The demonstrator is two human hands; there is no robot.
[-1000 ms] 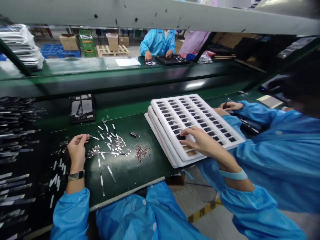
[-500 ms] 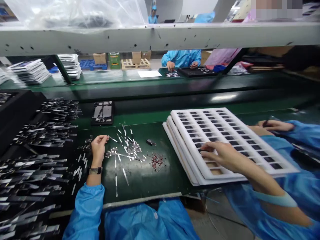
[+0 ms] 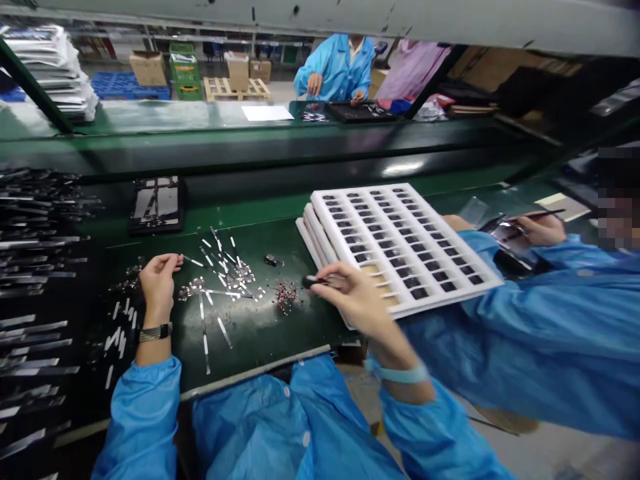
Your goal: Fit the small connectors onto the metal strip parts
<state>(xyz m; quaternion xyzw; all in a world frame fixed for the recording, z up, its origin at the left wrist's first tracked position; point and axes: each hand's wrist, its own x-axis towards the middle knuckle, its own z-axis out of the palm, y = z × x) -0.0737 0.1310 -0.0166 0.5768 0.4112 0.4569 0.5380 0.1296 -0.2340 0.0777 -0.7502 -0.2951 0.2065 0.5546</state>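
My left hand (image 3: 159, 283) pinches the end of a thin silvery flex cable (image 3: 193, 261) above the green table. My right hand (image 3: 353, 293) grips a small black part (image 3: 309, 282) between thumb and fingers, just left of the white foam tray (image 3: 395, 310). Black pieces sit in most of the tray's slots; a few near-left slots show brown bottom. Between my hands lie a loose heap of flex cables (image 3: 239, 273) and a pile of tiny reddish parts (image 3: 286, 295). Another small black part (image 3: 273, 260) rests behind that pile.
Rows of flex cables (image 3: 35, 333) cover the left side. A black tray (image 3: 157, 205) stands at the back left. At right, a co-worker's hand (image 3: 540, 230) holds a dark tool. Another person (image 3: 337, 70) sits across the bench, and a shelf beam (image 3: 320, 17) crosses overhead.
My right hand has moved left from the foam tray, now with a small black part in its fingers. My left hand keeps its pinch. The view has tilted down and turned right.
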